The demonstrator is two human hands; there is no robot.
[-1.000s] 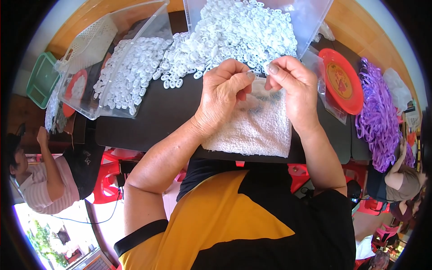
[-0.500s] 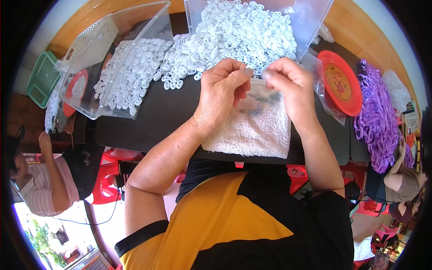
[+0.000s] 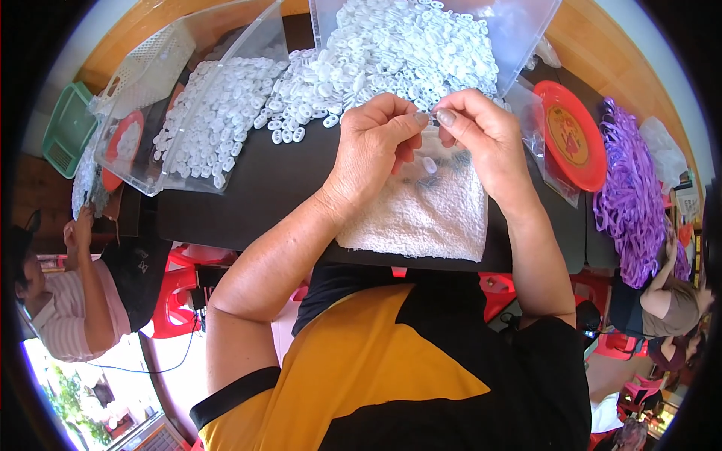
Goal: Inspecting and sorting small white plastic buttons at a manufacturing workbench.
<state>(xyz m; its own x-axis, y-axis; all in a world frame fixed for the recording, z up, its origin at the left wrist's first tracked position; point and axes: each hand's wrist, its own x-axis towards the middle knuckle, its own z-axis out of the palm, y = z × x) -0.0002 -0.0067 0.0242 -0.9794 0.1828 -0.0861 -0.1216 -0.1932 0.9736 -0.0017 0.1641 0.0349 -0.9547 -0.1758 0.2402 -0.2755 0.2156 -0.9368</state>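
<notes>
My left hand (image 3: 374, 143) and my right hand (image 3: 487, 139) meet above a white towel (image 3: 421, 225), thumb and forefinger pinched on each. The fingertips almost touch; whatever small thing lies between them is too small to name. Just below them a small white oval piece (image 3: 429, 164) shows against the towel, near some thin bluish bits (image 3: 455, 159). Right behind my hands spreads a big heap of white oval plastic pieces with holes (image 3: 406, 60), spilling out of a clear plastic bin (image 3: 519, 45).
A second clear bin (image 3: 139, 180) with more white pieces lies to the left, near a green basket (image 3: 68, 128). At the right are a red plate (image 3: 553, 150) and a purple ribbon bundle (image 3: 632, 203). One person (image 3: 71, 301) sits at left, others at right.
My hands have come closer together, the right one shifting slightly left until the fingertips nearly touch. A white oval piece now shows over the towel. The person at left has brought both hands together.
</notes>
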